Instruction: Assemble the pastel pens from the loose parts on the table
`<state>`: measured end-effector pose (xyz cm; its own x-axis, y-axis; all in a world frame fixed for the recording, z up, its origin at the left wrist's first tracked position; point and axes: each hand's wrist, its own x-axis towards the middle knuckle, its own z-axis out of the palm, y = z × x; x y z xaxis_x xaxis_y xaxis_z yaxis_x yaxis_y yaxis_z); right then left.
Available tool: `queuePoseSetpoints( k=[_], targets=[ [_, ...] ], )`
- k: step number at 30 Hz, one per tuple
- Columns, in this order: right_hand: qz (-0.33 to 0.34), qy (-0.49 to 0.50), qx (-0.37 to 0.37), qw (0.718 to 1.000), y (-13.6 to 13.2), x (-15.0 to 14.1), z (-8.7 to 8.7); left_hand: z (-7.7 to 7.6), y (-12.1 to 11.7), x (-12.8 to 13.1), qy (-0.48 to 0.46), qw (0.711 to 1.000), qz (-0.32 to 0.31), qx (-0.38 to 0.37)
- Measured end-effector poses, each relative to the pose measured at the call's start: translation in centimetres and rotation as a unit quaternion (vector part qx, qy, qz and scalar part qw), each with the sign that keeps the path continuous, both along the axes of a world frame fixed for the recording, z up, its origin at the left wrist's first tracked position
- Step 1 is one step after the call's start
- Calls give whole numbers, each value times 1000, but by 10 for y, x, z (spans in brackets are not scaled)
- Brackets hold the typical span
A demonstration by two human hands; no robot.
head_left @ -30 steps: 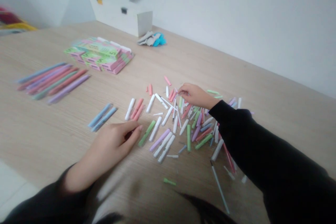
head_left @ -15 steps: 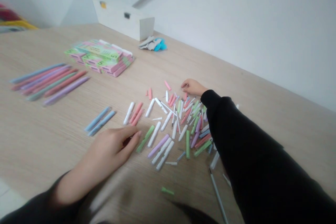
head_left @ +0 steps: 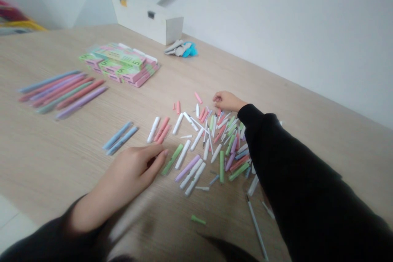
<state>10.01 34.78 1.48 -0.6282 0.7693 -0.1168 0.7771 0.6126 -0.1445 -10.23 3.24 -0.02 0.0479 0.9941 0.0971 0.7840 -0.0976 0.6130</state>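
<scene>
On the bench (head_left: 61, 151), the left hand (head_left: 132, 172) lay beside a green pen barrel (head_left: 172, 159), well apart from the right hand (head_left: 227, 101) at scattered pen parts (head_left: 215, 143).
</scene>
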Motion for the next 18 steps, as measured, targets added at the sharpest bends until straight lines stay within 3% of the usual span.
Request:
queuePoseSetpoints(
  k=[6,14,18],
  targets=[
    [16,-3,-4,1000,-19,-13,11,1,0,1,-2,1000,4,14],
    [2,-21,-34,999,-29,-25,2,0,1,-1,0,1000,9,-5],
    [-2,22,-30,999,-38,-22,20,4,2,2,-78,997,19,-5]
  ],
)
